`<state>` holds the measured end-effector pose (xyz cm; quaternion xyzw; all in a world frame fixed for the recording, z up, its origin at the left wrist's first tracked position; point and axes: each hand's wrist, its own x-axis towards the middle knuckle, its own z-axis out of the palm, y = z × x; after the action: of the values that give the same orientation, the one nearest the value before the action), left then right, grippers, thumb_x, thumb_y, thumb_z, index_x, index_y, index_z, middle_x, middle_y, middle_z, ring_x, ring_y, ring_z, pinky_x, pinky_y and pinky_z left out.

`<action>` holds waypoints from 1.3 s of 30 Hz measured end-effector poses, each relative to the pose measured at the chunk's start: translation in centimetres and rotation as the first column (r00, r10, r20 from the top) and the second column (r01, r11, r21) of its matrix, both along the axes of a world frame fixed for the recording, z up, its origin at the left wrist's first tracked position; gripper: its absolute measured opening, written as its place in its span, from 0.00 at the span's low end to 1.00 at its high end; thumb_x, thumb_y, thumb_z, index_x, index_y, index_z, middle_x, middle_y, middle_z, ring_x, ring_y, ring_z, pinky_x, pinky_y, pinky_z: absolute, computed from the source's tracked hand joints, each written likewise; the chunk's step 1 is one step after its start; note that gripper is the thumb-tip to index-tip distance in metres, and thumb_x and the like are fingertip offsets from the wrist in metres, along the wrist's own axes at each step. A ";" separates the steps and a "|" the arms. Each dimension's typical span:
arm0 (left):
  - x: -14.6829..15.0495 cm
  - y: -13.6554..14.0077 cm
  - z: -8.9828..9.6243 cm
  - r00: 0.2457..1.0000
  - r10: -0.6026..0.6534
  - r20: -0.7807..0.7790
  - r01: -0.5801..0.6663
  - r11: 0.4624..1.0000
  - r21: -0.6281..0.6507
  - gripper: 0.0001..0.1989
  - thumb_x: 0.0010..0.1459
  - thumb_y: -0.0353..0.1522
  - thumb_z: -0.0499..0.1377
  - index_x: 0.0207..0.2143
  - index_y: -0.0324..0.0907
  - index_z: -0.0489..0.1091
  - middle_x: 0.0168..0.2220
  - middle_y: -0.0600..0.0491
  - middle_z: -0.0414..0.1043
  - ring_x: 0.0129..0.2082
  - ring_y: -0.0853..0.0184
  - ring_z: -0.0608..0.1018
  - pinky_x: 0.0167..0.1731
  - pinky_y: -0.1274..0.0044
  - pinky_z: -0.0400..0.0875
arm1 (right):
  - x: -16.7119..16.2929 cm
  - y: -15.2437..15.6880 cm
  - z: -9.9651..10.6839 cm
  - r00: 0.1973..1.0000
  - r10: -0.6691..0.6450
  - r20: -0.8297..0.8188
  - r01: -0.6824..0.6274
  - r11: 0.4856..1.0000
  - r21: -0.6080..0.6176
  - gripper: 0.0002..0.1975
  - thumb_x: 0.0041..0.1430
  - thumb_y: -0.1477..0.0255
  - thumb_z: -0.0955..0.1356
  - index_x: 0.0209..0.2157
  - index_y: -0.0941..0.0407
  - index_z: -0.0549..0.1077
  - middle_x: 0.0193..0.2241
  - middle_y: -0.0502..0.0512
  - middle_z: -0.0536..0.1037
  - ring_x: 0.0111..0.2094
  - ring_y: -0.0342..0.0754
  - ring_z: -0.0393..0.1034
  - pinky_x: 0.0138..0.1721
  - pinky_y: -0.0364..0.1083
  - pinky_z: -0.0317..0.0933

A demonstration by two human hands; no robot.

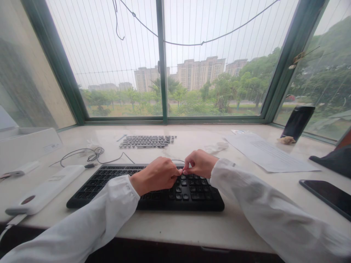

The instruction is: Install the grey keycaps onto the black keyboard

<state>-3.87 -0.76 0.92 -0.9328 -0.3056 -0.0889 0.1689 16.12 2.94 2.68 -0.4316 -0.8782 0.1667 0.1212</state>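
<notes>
Keyboard (161, 205): black and wide, flat on the pale table (192, 230) at the centre of the clock; 12 is toward the window (163, 73), 6 toward the person.
Left hand (157, 175): over the middle of the keyboard, fingers curled, tips drawn close and aimed at 3; whether something small sits between them, I cannot tell.
Right hand (201, 163): over the keyboard's far right part, toward 2, thumb and forefinger nearly closed and aimed at 9, meeting or almost meeting the left fingertips; I cannot make out anything held.
Sleeves (120, 197): white and loose, gathered at the wrists, coming in from 7 and 4.
Loose keys (148, 141): small and dark, set out in rows at 12, between keyboard and window.
Cord (97, 157): thin and dark, looped at 10, one strand running to the keyboard's far edge.
White block (52, 188): slanted at 9, a dark plug (91, 165) near its far end, a white lead (17, 220) at its near end.
White box (33, 146): at 10, beyond the block.
Paper (263, 151): a flat printed sheet at 2.
Upright phone (297, 124): past the paper at 2, tilted, a brown lump (286, 140) at its foot.
Flat phone (329, 195): dark, lying at 3.
Outside: trees (227, 91) and pale buildings (201, 71).
</notes>
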 end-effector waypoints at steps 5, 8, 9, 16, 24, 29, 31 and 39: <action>0.0 0.0 -0.1 1.000 -0.002 0.018 0.002 1.000 -0.007 0.12 0.57 0.27 0.53 0.24 0.41 0.72 0.21 0.51 0.74 0.21 0.67 0.74 0.22 0.76 0.60 | -0.4 -0.6 0.4 0.996 -0.007 0.089 0.000 0.996 0.086 0.08 0.49 0.66 0.72 0.30 0.53 0.82 0.19 0.49 0.71 0.22 0.39 0.62 0.23 0.39 0.51; 0.2 0.0 0.0 1.000 -0.001 0.026 0.002 1.000 -0.028 0.12 0.57 0.27 0.53 0.24 0.41 0.73 0.21 0.51 0.75 0.22 0.67 0.75 0.22 0.77 0.60 | -0.4 -0.8 0.3 0.992 -0.024 0.123 0.011 0.994 0.105 0.08 0.49 0.66 0.71 0.30 0.52 0.82 0.19 0.49 0.72 0.22 0.40 0.63 0.23 0.40 0.51; 0.2 0.0 0.0 1.000 0.000 0.025 0.000 0.999 -0.032 0.11 0.56 0.27 0.53 0.24 0.41 0.73 0.21 0.51 0.75 0.22 0.67 0.75 0.22 0.77 0.60 | -0.3 -0.8 0.3 0.993 -0.015 0.121 0.004 0.995 0.095 0.08 0.49 0.66 0.71 0.30 0.53 0.82 0.19 0.49 0.71 0.22 0.40 0.63 0.23 0.40 0.50; -0.1 0.3 -0.3 0.993 0.012 0.120 -0.005 0.998 -0.056 0.15 0.57 0.27 0.52 0.34 0.47 0.78 0.25 0.53 0.78 0.24 0.67 0.77 0.24 0.78 0.65 | 1.2 -0.4 1.8 0.992 -0.079 -0.103 0.091 0.988 0.124 0.12 0.52 0.62 0.70 0.32 0.54 0.82 0.16 0.45 0.66 0.19 0.38 0.56 0.23 0.41 0.48; -1.0 1.5 0.1 0.862 0.149 0.485 -0.141 0.989 -0.054 0.17 0.55 0.23 0.53 0.37 0.46 0.80 0.31 0.54 0.80 0.29 0.69 0.79 0.33 0.78 0.70 | 0.7 -0.8 0.8 0.993 0.016 -0.121 0.002 0.989 0.148 0.09 0.55 0.67 0.69 0.32 0.55 0.81 0.15 0.44 0.64 0.20 0.38 0.55 0.25 0.40 0.48; -1.0 1.4 0.1 0.858 0.168 0.485 -0.160 0.985 -0.056 0.17 0.53 0.23 0.54 0.35 0.46 0.80 0.29 0.55 0.80 0.27 0.70 0.79 0.30 0.79 0.68 | -0.1 -0.9 -0.1 0.998 0.060 -0.030 -0.055 0.987 0.148 0.07 0.54 0.69 0.70 0.33 0.55 0.81 0.16 0.45 0.68 0.20 0.38 0.57 0.26 0.40 0.50; -0.9 1.3 0.2 0.857 0.166 0.489 -0.162 0.986 -0.052 0.16 0.53 0.23 0.54 0.35 0.46 0.80 0.29 0.55 0.80 0.26 0.71 0.78 0.29 0.79 0.68 | -0.1 -0.9 -0.1 0.998 0.055 -0.024 -0.050 0.986 0.159 0.07 0.54 0.69 0.70 0.33 0.54 0.82 0.17 0.46 0.69 0.21 0.38 0.58 0.27 0.40 0.50; -0.9 1.3 0.3 0.850 0.205 0.485 -0.200 0.978 -0.063 0.16 0.54 0.23 0.54 0.34 0.46 0.80 0.27 0.55 0.80 0.24 0.70 0.77 0.28 0.78 0.65 | -0.1 -1.5 0.0 0.983 0.184 0.019 -0.185 0.972 0.144 0.05 0.53 0.71 0.71 0.31 0.53 0.82 0.17 0.46 0.68 0.21 0.39 0.58 0.29 0.40 0.53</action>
<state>-4.82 0.57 1.26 -0.8434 -0.4353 -0.3018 0.0899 15.97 1.40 2.65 -0.3388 -0.9245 0.1119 0.1339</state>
